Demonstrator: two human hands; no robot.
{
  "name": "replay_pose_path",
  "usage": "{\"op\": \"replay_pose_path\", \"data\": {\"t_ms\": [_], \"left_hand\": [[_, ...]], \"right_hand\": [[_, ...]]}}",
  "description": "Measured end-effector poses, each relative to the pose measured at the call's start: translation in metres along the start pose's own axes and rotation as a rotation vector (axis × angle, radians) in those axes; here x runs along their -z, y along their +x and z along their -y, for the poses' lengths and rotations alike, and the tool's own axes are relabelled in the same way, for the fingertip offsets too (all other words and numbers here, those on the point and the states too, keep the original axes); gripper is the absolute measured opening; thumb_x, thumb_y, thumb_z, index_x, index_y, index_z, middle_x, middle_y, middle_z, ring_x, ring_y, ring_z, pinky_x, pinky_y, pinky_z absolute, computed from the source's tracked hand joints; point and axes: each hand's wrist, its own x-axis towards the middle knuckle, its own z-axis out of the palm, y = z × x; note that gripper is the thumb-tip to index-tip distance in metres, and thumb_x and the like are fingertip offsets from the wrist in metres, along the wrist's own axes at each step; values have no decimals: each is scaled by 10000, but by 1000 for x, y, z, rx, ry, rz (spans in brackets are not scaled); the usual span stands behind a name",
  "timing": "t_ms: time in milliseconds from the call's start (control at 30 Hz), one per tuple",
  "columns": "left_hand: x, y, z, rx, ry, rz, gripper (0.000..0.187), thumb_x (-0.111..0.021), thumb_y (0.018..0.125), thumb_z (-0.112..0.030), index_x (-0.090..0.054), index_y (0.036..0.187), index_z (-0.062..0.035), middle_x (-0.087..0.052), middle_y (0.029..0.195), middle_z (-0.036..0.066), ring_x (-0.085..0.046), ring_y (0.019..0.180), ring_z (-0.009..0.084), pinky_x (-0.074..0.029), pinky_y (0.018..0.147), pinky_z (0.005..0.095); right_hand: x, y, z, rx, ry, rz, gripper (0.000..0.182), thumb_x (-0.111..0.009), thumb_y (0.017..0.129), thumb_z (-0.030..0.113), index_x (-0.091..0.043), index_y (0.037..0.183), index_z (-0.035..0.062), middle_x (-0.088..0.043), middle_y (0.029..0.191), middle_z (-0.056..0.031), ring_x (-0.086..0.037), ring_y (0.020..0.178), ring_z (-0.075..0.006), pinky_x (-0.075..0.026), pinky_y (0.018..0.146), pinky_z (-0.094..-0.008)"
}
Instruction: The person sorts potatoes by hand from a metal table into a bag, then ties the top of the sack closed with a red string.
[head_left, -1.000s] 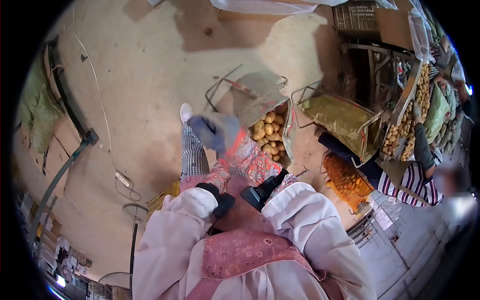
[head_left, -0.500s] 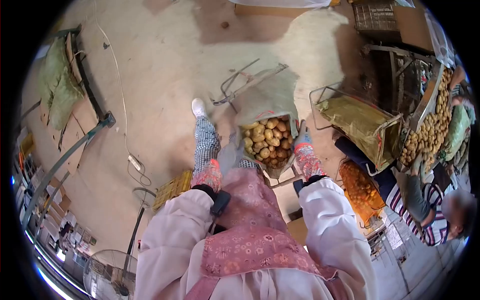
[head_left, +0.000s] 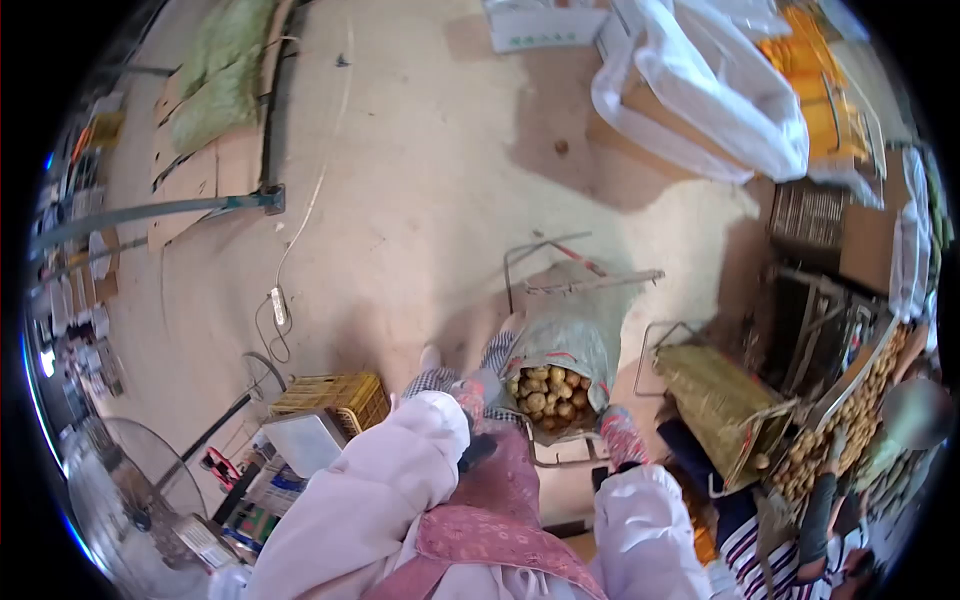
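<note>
A grey-green mesh sack (head_left: 575,335) stands in front of me with its mouth towards me, full of potatoes (head_left: 550,395). At the left edge of its mouth is my left hand (head_left: 487,384), in a grey glove below a red patterned cuff; its fingers are blurred. My right hand (head_left: 601,396) is at the right rim of the sack, mostly hidden behind the patterned cuff, so its grip does not show. A metal frame (head_left: 570,462) shows under and behind the sack.
To the right, an olive sack (head_left: 715,405) hangs on a metal stand. Beyond it, a person in a striped shirt reaches into a trough of potatoes (head_left: 845,440). A yellow crate (head_left: 335,398) and a fan (head_left: 130,490) are at left. White bags (head_left: 710,90) lie at the upper right.
My view has shifted, so the sack appears lower and smaller. My left hand has come to the sack's left edge. My right hand stays at the right side, its fingers now less visible.
</note>
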Motion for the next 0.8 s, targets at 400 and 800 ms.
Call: {"op": "replay_pose_path", "data": {"t_ms": [400, 800], "left_hand": [[139, -64, 82, -61, 94, -110, 183, -632, 761, -220, -716, 754, -57, -654, 654, 157, -639, 546, 341, -509, 518, 484], [244, -273, 312, 344, -345, -301, 218, -635, 793, -197, -713, 943, -60, -697, 754, 128, -688, 694, 322, -551, 654, 441]], "right_hand": [[5, -60, 128, 175, 24, 130, 557, -660, 801, 199, -536, 1335, 96, -631, 1147, -253, -610, 1084, -383, -507, 883, -449], [-64, -78, 567, 408, -258, 344, 525, -653, 810, 199, -553, 1314, 93, -645, 1126, -235, -626, 1056, -367, -516, 856, -440]]}}
